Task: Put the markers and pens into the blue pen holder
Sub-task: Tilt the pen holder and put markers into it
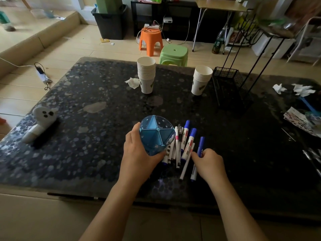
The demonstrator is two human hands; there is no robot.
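Note:
The blue pen holder (155, 135) stands on the dark table, round, its inside split into wedge compartments that look empty. My left hand (139, 153) wraps around its left and near side. A pile of several markers and pens (182, 146), white with blue or black caps, lies just right of the holder. My right hand (207, 162) rests at the pile's near right, fingers closed around a blue-capped marker (201, 145) that lies on the table.
Two stacks of paper cups (146, 73) (201, 80) stand at the back of the table (86, 94). A black wire rack (231, 87) rises at the back right. Crumpled tissues (302, 90) and papers lie far right, a white ghost-shaped object (40, 122) at the left.

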